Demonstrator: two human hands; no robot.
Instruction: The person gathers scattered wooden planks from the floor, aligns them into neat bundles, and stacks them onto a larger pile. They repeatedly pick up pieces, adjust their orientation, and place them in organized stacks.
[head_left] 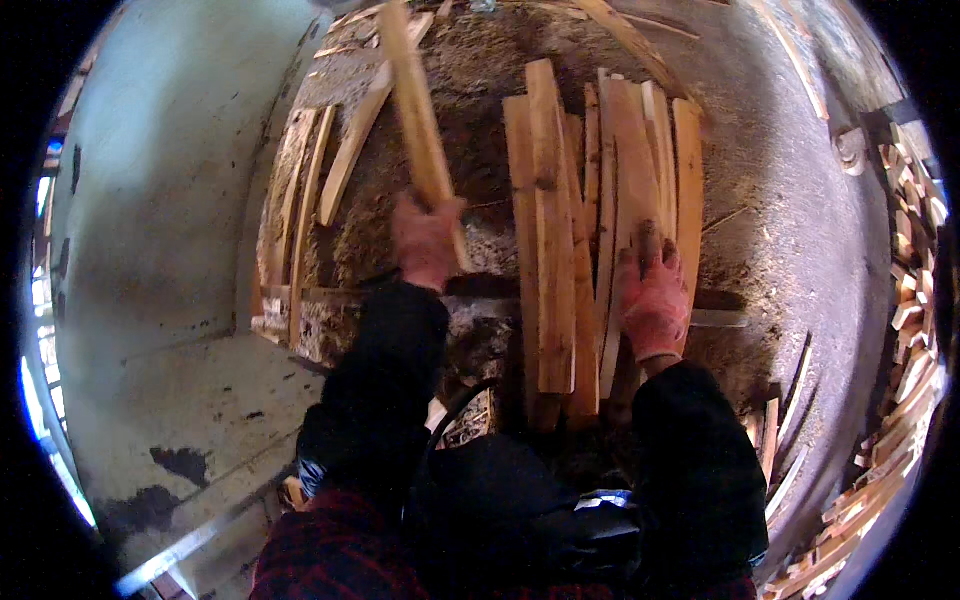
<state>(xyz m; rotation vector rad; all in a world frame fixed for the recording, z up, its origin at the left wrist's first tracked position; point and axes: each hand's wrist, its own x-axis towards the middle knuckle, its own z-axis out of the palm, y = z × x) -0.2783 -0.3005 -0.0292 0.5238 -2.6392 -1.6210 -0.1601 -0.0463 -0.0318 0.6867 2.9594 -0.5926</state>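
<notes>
My left hand [428, 240], in a reddish work glove, is closed around the lower part of a long, narrow wooden board [415, 110]. The board slants up and away to the left, raised above the floor and slightly blurred. My right hand [656, 300], gloved the same way, lies with its fingers stretched over the near part of a row of wooden boards [632, 150]. These boards lie side by side, pointing away from me, some overlapping. Another board [553, 220] with dark knots rests on the left of the row. My right palm hides part of the boards beneath it.
A pale metal panel [170, 190] stands along the left. Beside it lie several narrow boards [300, 190] and a loose slat [355, 150]. A crossbar [720, 318] runs under the row. Sawdust covers the ground [470, 90]. Stacked wood pieces [900, 400] line the far right.
</notes>
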